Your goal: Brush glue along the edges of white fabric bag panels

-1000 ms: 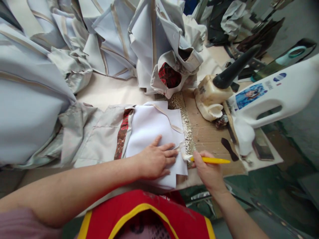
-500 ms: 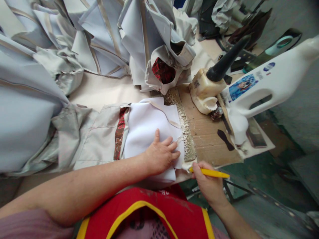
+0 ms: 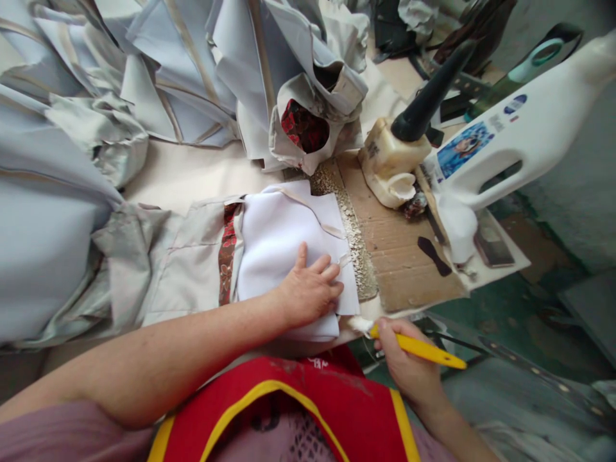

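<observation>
My left hand [image 3: 309, 290] lies flat with its fingers spread on a white fabric piece [image 3: 283, 234], holding it down on the table. My right hand [image 3: 402, 359] is closed around a yellow brush handle [image 3: 421, 350]. The brush's pale, glue-laden tip [image 3: 360, 325] touches the near right corner of the white piece, just at the table's edge. Under the white piece lies a beige cover with a red patterned strip [image 3: 226, 253].
A cardboard sheet [image 3: 404, 256] crusted with dried glue lies to the right. On it stand a glue pot with a black spout [image 3: 404, 154] and a big white jug [image 3: 510, 154]. Piles of grey fabric covers [image 3: 158, 77] fill the back and left. My red apron [image 3: 283, 410] is below.
My right hand has drawn the brush down along the white piece's right edge toward me, to its near corner. My left hand stays pressed on the fabric, shifting slightly.
</observation>
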A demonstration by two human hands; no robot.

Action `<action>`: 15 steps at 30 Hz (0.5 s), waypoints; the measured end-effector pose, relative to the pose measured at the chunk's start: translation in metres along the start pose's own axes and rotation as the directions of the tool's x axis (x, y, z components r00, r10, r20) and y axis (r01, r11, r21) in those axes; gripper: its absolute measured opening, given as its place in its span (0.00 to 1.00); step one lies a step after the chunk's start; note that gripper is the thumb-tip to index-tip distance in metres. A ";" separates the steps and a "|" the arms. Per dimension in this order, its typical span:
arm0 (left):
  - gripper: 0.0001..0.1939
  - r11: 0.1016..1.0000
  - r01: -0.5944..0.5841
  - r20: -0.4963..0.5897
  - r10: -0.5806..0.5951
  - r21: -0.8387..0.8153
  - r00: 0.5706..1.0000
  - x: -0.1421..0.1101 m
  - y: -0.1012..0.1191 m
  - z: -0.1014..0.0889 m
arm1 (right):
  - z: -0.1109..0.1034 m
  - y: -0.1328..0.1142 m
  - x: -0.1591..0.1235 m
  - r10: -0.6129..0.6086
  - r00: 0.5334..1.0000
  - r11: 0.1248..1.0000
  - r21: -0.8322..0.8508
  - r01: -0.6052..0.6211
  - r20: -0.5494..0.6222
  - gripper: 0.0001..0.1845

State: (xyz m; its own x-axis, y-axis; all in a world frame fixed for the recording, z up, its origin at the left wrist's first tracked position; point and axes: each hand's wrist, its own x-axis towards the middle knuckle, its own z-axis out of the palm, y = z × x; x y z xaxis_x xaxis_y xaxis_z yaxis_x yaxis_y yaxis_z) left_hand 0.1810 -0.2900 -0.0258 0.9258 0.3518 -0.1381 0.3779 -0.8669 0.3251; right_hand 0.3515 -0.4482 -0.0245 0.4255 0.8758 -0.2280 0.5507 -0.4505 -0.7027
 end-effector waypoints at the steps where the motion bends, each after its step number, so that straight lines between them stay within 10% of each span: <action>1: 0.12 1.000 -0.001 0.009 0.001 -0.004 1.000 0.000 0.000 0.000 | -0.003 -0.002 0.000 -0.006 0.998 1.000 -0.010 0.005 -0.068 0.18; 4: 0.12 1.000 0.009 0.019 -0.008 -0.010 1.000 0.002 -0.001 0.000 | 0.000 -0.008 0.008 -0.056 0.990 0.998 -0.006 0.056 -0.126 0.17; 8: 0.14 0.999 0.030 0.039 -0.028 -0.044 0.999 0.001 0.001 -0.006 | 0.007 -0.008 0.010 -0.059 0.995 0.998 0.002 0.059 0.078 0.22; 13: 0.40 0.993 0.109 0.027 -0.108 -0.042 0.994 -0.041 0.018 -0.007 | -0.019 0.000 0.012 0.117 0.992 0.992 -0.049 -0.119 -0.039 0.20; 15: 0.34 0.981 0.188 -0.021 -0.187 0.051 0.982 -0.058 0.027 0.003 | -0.012 -0.004 0.036 0.008 1.000 1.000 0.016 -0.008 0.021 0.16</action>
